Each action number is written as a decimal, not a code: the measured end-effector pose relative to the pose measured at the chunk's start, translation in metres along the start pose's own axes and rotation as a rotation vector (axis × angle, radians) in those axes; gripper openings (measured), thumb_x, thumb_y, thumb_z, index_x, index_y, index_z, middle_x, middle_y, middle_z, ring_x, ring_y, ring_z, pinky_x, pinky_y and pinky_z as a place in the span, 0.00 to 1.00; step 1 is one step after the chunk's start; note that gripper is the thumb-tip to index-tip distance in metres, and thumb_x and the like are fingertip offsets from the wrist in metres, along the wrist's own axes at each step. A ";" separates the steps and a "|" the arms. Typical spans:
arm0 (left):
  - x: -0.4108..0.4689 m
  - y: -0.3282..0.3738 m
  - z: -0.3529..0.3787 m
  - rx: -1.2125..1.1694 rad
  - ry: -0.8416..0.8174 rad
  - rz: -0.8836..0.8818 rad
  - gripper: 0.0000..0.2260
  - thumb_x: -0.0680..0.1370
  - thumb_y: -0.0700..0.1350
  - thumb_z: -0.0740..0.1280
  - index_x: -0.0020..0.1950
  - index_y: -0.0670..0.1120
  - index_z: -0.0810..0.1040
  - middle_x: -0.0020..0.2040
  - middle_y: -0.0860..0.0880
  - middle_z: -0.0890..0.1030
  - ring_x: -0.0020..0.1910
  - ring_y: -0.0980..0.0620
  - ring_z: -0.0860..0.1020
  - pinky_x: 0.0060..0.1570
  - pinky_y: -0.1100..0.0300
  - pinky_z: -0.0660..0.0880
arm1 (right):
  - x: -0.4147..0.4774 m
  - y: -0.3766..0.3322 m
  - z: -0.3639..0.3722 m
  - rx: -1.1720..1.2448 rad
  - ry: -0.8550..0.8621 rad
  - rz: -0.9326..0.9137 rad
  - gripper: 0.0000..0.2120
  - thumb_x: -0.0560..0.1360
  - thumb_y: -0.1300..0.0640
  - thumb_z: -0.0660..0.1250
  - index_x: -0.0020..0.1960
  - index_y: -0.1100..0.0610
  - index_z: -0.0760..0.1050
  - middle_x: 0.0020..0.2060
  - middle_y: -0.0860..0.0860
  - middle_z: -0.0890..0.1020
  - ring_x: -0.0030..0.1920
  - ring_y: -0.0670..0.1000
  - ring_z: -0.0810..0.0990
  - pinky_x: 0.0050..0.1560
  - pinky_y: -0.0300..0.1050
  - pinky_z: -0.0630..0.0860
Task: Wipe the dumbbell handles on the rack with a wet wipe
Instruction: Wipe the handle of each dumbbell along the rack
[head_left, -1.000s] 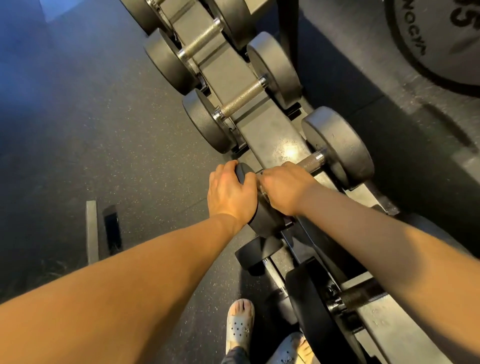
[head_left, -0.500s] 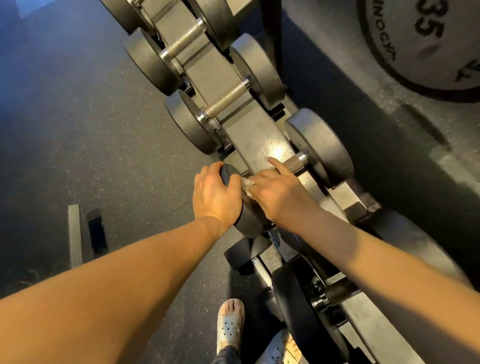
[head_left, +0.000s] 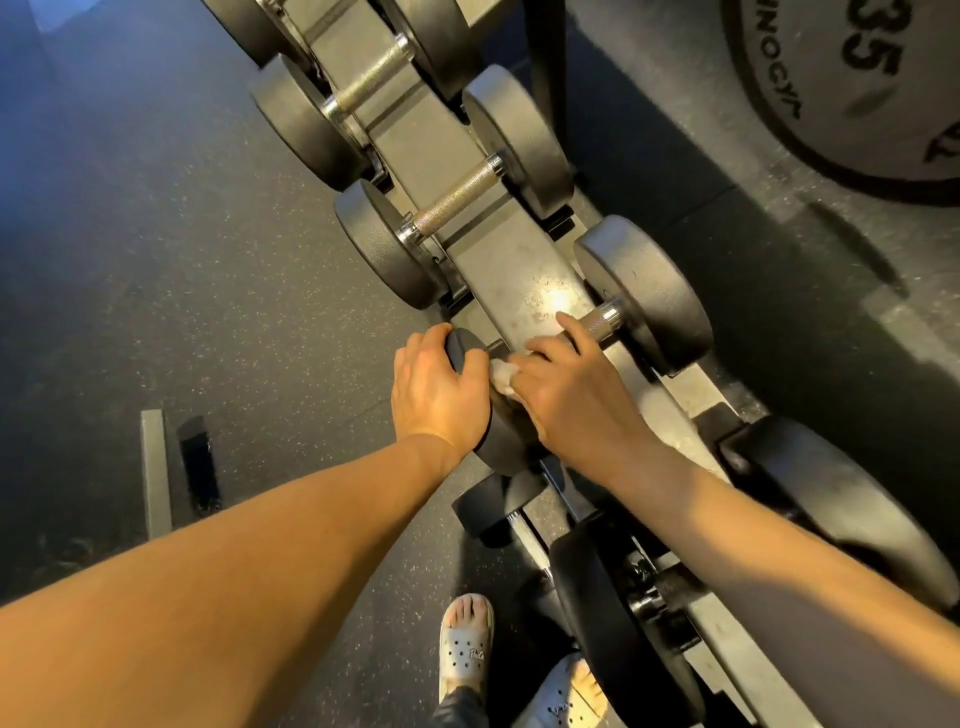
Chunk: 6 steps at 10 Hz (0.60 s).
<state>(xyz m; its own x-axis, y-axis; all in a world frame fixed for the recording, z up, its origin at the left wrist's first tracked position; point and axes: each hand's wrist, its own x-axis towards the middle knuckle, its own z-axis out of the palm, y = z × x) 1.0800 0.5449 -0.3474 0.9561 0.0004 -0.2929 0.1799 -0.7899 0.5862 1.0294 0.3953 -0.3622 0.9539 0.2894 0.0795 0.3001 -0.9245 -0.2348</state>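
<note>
Mid-frame on the rack (head_left: 519, 270), my left hand (head_left: 439, 387) clasps the dumbbell (head_left: 649, 291); my right hand (head_left: 566, 395) apparently pinches the wet wipe (head_left: 501, 371) at its handle (head_left: 597, 318) (forefinger outstretched). A loose pinch could drop it.

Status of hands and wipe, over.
Left hand grips black round dumbbell head. Right hand holds white wet wipe at knurled steel handle. No obstruction seen.

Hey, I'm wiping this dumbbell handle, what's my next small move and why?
Probably slide the right hand with the wet wipe along the handle toward the far head: the wipe sits at the near end, that knurled stretch lies bare, and the left hand grips the near head, steadying it.
</note>
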 end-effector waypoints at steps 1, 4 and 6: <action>0.000 0.000 0.000 0.011 0.002 0.005 0.25 0.79 0.53 0.59 0.74 0.44 0.72 0.65 0.44 0.76 0.67 0.45 0.71 0.69 0.47 0.69 | -0.045 -0.011 -0.002 0.180 0.053 0.182 0.06 0.76 0.57 0.71 0.51 0.57 0.83 0.48 0.52 0.83 0.51 0.55 0.81 0.57 0.54 0.76; 0.000 -0.003 0.001 0.026 0.015 0.019 0.22 0.82 0.49 0.61 0.75 0.45 0.71 0.67 0.45 0.75 0.68 0.47 0.70 0.68 0.51 0.67 | 0.010 -0.008 0.027 1.418 -0.148 1.359 0.15 0.79 0.65 0.66 0.65 0.68 0.76 0.31 0.51 0.73 0.29 0.47 0.71 0.28 0.40 0.68; 0.000 -0.003 0.000 0.004 0.011 0.021 0.26 0.78 0.54 0.58 0.74 0.45 0.72 0.66 0.45 0.76 0.67 0.46 0.71 0.69 0.48 0.69 | 0.003 -0.020 0.022 1.462 -0.127 1.364 0.11 0.80 0.66 0.63 0.60 0.67 0.78 0.32 0.53 0.76 0.29 0.48 0.72 0.27 0.39 0.67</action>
<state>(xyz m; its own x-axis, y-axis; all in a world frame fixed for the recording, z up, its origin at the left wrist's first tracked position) 1.0795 0.5469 -0.3494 0.9622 -0.0094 -0.2722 0.1589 -0.7923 0.5890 1.0267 0.4202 -0.3790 0.4910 -0.2243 -0.8418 -0.7727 0.3340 -0.5397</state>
